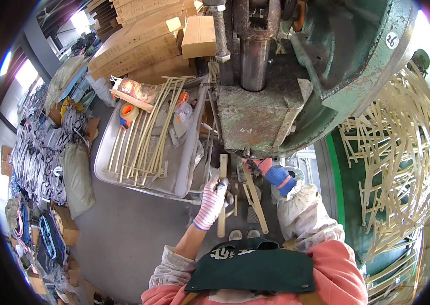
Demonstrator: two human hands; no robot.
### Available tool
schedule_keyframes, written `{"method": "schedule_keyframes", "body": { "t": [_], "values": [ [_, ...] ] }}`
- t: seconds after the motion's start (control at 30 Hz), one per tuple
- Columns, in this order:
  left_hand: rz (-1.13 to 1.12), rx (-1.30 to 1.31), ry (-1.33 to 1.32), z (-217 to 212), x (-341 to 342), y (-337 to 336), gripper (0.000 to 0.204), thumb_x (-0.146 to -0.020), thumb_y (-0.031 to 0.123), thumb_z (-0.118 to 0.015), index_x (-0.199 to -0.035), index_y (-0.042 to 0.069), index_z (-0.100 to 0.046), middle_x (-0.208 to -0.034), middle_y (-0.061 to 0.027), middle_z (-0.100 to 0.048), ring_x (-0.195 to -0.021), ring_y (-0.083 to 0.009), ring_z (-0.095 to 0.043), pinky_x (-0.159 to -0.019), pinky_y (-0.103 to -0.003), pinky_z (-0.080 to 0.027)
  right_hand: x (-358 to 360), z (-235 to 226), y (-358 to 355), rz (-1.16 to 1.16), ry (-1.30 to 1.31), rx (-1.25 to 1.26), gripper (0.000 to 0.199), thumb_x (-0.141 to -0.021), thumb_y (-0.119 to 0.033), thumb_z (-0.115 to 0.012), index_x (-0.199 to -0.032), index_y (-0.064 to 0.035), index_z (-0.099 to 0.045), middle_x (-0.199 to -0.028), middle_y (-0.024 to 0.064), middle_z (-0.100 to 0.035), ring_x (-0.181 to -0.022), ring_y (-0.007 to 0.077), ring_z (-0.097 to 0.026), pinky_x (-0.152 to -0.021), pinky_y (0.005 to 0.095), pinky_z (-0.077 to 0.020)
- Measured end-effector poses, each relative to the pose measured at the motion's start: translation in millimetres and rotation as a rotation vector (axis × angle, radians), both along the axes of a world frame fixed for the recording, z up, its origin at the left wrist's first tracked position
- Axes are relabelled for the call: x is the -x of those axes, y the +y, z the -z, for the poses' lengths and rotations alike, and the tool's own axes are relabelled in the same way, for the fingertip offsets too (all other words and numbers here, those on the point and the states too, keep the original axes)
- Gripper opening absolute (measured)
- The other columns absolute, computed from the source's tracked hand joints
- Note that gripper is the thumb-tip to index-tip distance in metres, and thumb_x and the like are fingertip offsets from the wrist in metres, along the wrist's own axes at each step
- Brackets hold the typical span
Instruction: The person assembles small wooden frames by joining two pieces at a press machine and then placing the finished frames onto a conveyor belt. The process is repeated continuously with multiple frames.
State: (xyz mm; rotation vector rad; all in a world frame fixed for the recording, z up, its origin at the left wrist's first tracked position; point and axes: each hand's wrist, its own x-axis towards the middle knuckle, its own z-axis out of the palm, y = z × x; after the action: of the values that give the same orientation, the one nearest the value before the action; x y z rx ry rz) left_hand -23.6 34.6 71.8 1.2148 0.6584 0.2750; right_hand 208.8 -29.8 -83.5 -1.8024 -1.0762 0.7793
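Observation:
My left hand (213, 201), in a pink-striped white glove with dark fingertips, is closed around a long flat cream-coloured metal bar (222, 223). The bar stands nearly straight up the view, its far end just short of the press. To the right, my right hand (276, 175), in a pink and blue glove, has its fingertips closed at the upper end of a second flat bar (257, 208), which slants toward my feet. The ram block (260, 117) of a green press hangs right above these fingers and partly hides them.
Left of the press stands a white tray (100, 168) with thin cream metal frames (149, 137), a tape roll (129, 112) and plastic bags. Cardboard boxes (138, 51) are stacked behind. A large pile of cream metal frames (393, 147) lies at the right.

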Motion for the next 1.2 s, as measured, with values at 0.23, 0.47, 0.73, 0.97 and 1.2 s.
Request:
{"method": "schedule_keyframes", "body": {
  "t": [0.23, 0.47, 0.73, 0.97, 1.2],
  "values": [
    [0.252, -0.033, -0.079, -26, 4, 3, 0.038, -0.095, 0.014, -0.047, -0.132, 0.009, -0.046, -0.064, -0.0021, -0.06, -0.043, -0.0038, -0.048, -0.039, -0.017, -0.036, 36, -51, -53, 0.064, -0.457, -0.033, 0.073, -0.073, -0.036, -0.072, -0.135, -0.0138, -0.04, -0.108, 0.0126, -0.06, -0.094, 0.0324, -0.059, -0.079, 0.0393, -0.0484],
    [0.348, -0.097, 0.002, -12, -10, 12, 0.042, -0.092, 0.013, -0.049, -0.134, 0.012, -0.046, -0.062, -0.0003, -0.059, -0.04, -0.0038, -0.046, -0.037, -0.019, -0.037, 89, -93, -60, 0.2, -0.018, -0.039, 0.094, -0.067, -0.003, -0.063, -0.146, -0.0124, -0.013, -0.139, 0.0285, -0.031, -0.123, 0.042, -0.04, -0.099, 0.0381, -0.0393],
    [0.507, -0.141, 0.037, -6, -14, 34, 0.045, -0.091, 0.012, -0.05, -0.135, 0.01, -0.045, -0.071, 0.0007, -0.061, -0.046, -0.0037, -0.049, -0.042, -0.018, -0.04, 77, -100, -58, 0.107, -0.325, 0.216, 0.077, -0.068, -0.007, -0.062, -0.139, -0.0098, -0.03, -0.126, 0.0329, -0.04, -0.112, 0.0439, -0.048, -0.09, 0.043, -0.0458],
    [0.366, 0.107, 0.046, -18, 28, 30, 0.023, -0.091, 0.016, -0.054, -0.11, 0.003, -0.057, -0.072, -0.0065, -0.063, -0.048, -0.0097, -0.054, -0.042, -0.02, -0.043, 100, -107, -104, 0.272, 0.005, 0.013, 0.023, -0.085, -0.01, -0.051, -0.107, -0.0056, -0.053, -0.076, 0.0126, -0.061, -0.061, 0.0224, -0.059, -0.051, 0.0313, -0.0466],
    [0.388, 0.051, 0.115, -4, 43, 49, 0.014, -0.089, 0.014, -0.057, -0.09, 0.001, -0.062, -0.066, -0.0036, -0.06, -0.048, -0.0078, -0.051, -0.039, -0.02, -0.037, 100, -133, -119, 0.315, 0.484, 0.111, 0.021, -0.092, -0.02, -0.053, -0.085, -0.0014, -0.061, -0.06, 0.0031, -0.062, -0.042, 0.0068, -0.049, -0.039, 0.0222, -0.0363]
  ]
}}
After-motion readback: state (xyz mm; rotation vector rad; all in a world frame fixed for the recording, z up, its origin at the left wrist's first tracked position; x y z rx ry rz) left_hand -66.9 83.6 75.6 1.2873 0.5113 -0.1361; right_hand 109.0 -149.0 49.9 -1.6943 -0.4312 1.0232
